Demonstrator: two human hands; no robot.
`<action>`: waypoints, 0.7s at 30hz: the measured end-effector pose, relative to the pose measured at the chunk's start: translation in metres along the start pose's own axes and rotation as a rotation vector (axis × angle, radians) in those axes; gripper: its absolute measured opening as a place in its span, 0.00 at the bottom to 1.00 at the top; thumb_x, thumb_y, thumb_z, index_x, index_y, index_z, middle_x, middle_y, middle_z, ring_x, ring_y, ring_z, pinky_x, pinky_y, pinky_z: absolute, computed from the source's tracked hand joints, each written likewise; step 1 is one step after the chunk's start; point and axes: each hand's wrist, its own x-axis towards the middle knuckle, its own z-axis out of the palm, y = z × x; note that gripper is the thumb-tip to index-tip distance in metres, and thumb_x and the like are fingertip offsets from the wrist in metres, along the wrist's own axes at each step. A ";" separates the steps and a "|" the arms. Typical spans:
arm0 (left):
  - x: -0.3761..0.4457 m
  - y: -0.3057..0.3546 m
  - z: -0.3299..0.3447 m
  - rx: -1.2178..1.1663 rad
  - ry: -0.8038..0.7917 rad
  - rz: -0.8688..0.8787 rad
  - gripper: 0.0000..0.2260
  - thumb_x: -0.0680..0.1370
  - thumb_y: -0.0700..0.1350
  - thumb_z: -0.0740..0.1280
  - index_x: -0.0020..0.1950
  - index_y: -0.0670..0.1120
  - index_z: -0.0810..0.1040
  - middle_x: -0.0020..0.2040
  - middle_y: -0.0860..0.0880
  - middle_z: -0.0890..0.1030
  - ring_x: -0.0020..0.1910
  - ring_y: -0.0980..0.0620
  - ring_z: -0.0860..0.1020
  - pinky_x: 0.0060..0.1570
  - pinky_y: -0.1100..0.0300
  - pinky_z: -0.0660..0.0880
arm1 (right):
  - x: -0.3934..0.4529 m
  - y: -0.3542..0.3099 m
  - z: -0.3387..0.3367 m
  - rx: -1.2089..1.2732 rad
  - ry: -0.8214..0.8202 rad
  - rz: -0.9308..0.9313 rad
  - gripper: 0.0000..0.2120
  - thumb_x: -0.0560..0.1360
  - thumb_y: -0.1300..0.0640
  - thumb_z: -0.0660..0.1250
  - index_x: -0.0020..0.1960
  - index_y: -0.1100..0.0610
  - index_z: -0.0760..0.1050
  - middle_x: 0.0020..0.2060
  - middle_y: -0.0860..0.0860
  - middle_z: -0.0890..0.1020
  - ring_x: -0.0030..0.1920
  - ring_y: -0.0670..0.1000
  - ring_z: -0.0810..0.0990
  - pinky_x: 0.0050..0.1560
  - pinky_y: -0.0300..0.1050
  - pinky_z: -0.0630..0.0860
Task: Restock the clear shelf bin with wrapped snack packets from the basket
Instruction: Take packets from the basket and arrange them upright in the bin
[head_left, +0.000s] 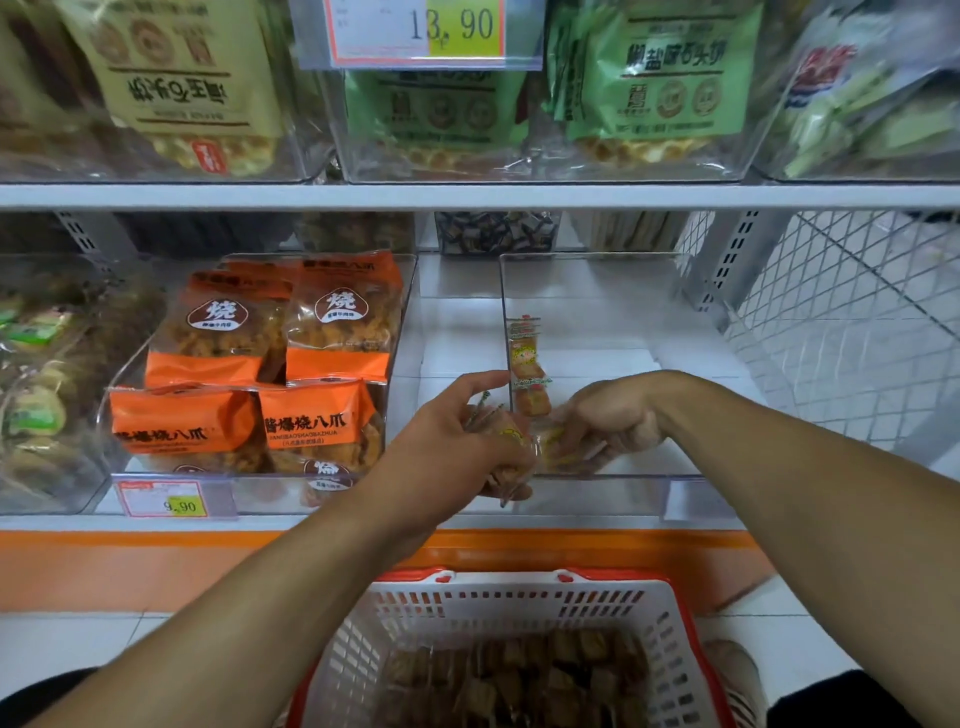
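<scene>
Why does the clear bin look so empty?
Nearly empty: through the clear bin its bare floor shows, with only a few packets by the front left.

Clear bin (597, 291) mostly open inside (one packet (527, 364) at left wall).

upper price tag (418, 32): 13,90 | lower price tag (162, 499): 9,90

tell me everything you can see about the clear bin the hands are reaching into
The clear shelf bin is a transparent, rigid-looking plastic box, open on top, on the white shelf right of the bin of orange snack bags. It looks almost empty: one wrapped snack packet leans against its left wall. The right hand reaches inside with packets; the left hand holds more at its front left corner.
</scene>
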 end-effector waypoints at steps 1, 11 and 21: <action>0.000 0.000 -0.001 0.015 -0.003 -0.003 0.28 0.73 0.34 0.74 0.65 0.60 0.77 0.59 0.43 0.78 0.47 0.40 0.86 0.46 0.51 0.84 | 0.003 -0.004 -0.001 -0.024 0.024 -0.022 0.20 0.78 0.70 0.64 0.69 0.62 0.75 0.59 0.57 0.84 0.58 0.55 0.83 0.61 0.50 0.79; 0.007 0.007 -0.011 0.387 0.143 0.125 0.27 0.76 0.38 0.73 0.70 0.60 0.72 0.48 0.48 0.85 0.39 0.46 0.84 0.38 0.51 0.83 | 0.016 -0.008 -0.010 -0.277 0.349 -0.407 0.29 0.73 0.72 0.72 0.71 0.57 0.73 0.60 0.54 0.81 0.52 0.45 0.80 0.47 0.31 0.75; 0.005 0.001 -0.006 0.410 0.142 0.164 0.26 0.76 0.36 0.71 0.70 0.57 0.71 0.46 0.47 0.82 0.25 0.61 0.77 0.24 0.69 0.71 | 0.028 -0.020 -0.010 -0.602 0.274 -0.324 0.20 0.71 0.68 0.75 0.57 0.50 0.75 0.47 0.45 0.79 0.47 0.48 0.78 0.40 0.34 0.74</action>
